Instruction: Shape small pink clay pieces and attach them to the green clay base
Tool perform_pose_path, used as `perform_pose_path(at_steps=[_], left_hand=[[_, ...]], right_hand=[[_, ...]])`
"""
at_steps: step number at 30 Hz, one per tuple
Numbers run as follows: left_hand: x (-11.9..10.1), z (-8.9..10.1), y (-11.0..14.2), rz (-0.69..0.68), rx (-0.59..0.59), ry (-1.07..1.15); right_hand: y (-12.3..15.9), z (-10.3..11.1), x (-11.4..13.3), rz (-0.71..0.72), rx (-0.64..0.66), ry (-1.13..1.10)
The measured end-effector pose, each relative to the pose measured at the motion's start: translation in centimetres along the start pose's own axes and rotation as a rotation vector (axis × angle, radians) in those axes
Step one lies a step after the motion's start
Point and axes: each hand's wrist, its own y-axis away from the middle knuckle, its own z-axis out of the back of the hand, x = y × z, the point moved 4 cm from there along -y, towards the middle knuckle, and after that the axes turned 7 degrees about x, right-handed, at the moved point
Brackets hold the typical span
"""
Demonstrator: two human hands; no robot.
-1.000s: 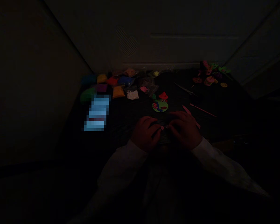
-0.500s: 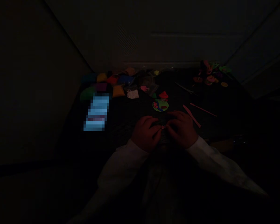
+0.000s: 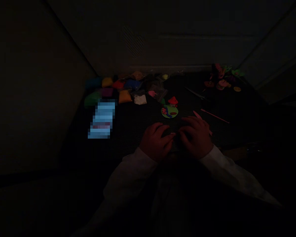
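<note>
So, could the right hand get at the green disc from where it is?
Likely yes: the right hand is just short of the green disc, with nothing visible between them; the red-topped piece is at the far edge, leaving the near rim open.

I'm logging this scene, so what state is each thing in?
Left hand: fingers bent, small pale piece at them.
Right hand: fingers bent, apart from left.
Screen: lit, pixelated.
Green disc: decorated.
Pink knife: lying, partly covered by right hand.
Pink stick: lying uncovered.
Orange packet: filled.
Scissors: open or shut, unclear.
</note>
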Motion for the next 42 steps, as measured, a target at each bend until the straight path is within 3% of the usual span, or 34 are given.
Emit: perform_pose_path(at_steps=[7,33,42], left_hand=[[0.0,0.0,0.0,-0.003,-0.002,-0.004],[0.0,0.0,-0.1,-0.008,0.001,0.022],[0.1,0.4,-0.1,0.018,-0.046,0.06]], right_hand=[[0.6,-0.2,0.3,0.091,0.069,0.044],[1.1,-0.3,0.2,0.142,0.063,0.037],[1.2,-0.3,0.3,0.133,0.069,0.073]])
